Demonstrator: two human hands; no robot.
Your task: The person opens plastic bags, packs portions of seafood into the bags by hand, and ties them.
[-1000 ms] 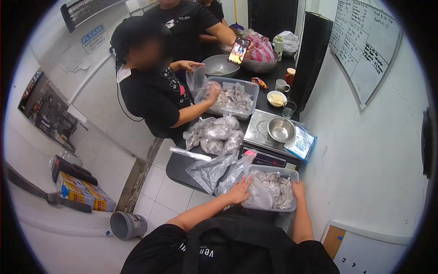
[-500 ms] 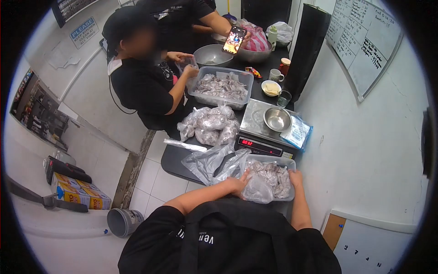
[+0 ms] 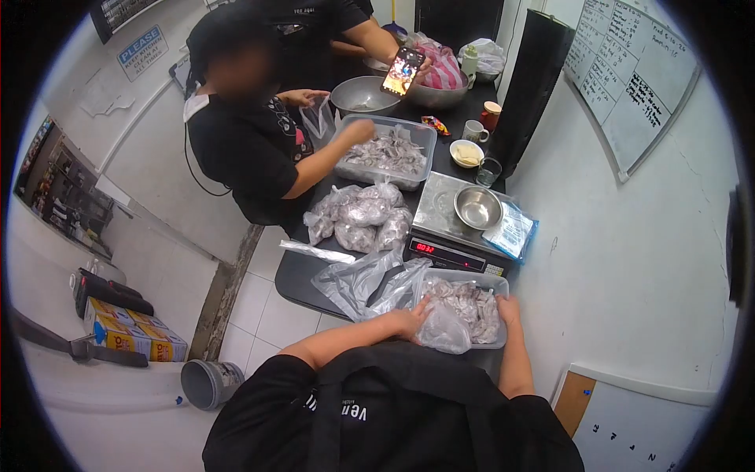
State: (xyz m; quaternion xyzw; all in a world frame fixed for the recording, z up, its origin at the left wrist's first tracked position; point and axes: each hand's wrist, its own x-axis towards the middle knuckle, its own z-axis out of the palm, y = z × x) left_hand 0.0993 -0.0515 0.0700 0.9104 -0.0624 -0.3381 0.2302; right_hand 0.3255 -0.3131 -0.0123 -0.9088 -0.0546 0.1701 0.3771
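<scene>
In front of me a clear plastic container [image 3: 491, 340] holds greyish raw pieces [image 3: 472, 303] that look like shrimp. My right hand [image 3: 509, 308] is closed on its right wall. At the opposite wall my left hand [image 3: 411, 321] grips the container, beside a clear plastic bag [image 3: 446, 330] that hangs over the front left corner. Part of the left fingers is hidden by plastic. More loose plastic bags [image 3: 358, 287] lie left of the container. Just behind it stands a digital scale [image 3: 440, 206] with a steel bowl [image 3: 478, 208] on its plate.
Several filled bags [image 3: 363, 214] are piled left of the scale. Beyond them a co-worker reaches into a larger container [image 3: 429, 161]; another person holds a phone [image 3: 403, 72]. A cup [image 3: 476, 131], glass [image 3: 488, 171] and small bowl [image 3: 467, 153] stand near the right wall.
The co-worker's one hand has moved from the plastic bag into the larger container; the other still holds the bag. My hands stay in nearly the same place on my container.
</scene>
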